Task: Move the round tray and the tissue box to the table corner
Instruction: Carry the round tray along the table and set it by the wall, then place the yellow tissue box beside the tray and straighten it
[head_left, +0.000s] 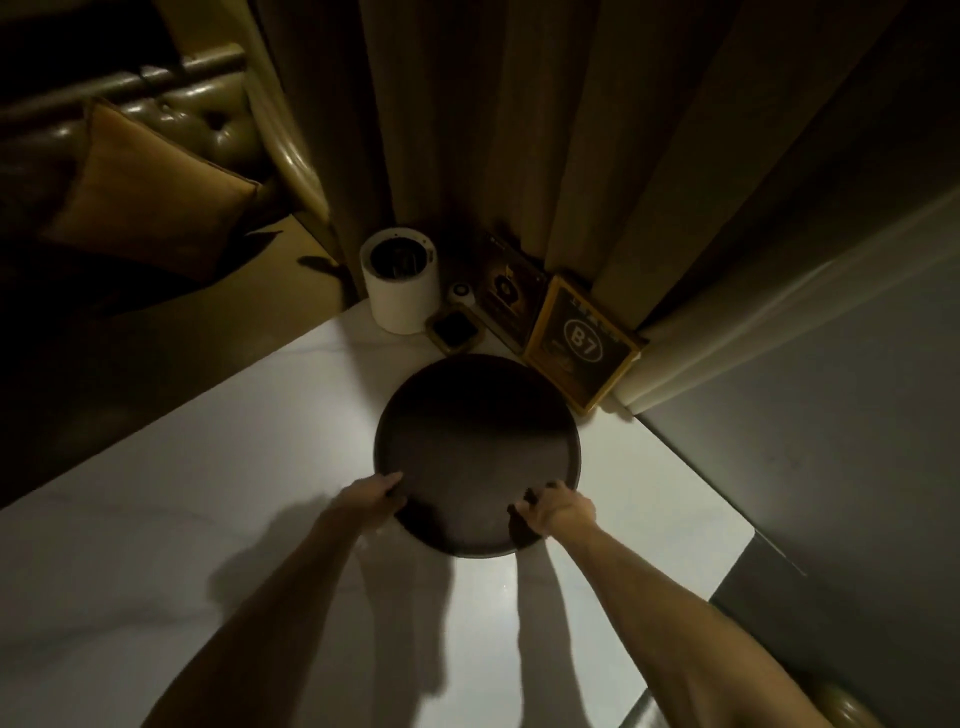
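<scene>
A dark round tray (475, 441) lies flat on the white table (208, 519), close to the far corner. My left hand (376, 496) grips its near left rim. My right hand (556, 512) grips its near right rim, fingers curled over the edge. The tray is empty. A box with a gold frame and a "B7" label (579, 343) stands just beyond the tray at the corner, leaning against the curtain; I cannot tell whether it is the tissue box.
At the corner stand a white cylindrical container (399, 283), a small dark dish with a gold rim (454, 330), a small round white object (461, 292) and a dark card (511, 288). Curtains hang behind. A cushioned sofa (130, 182) is at left.
</scene>
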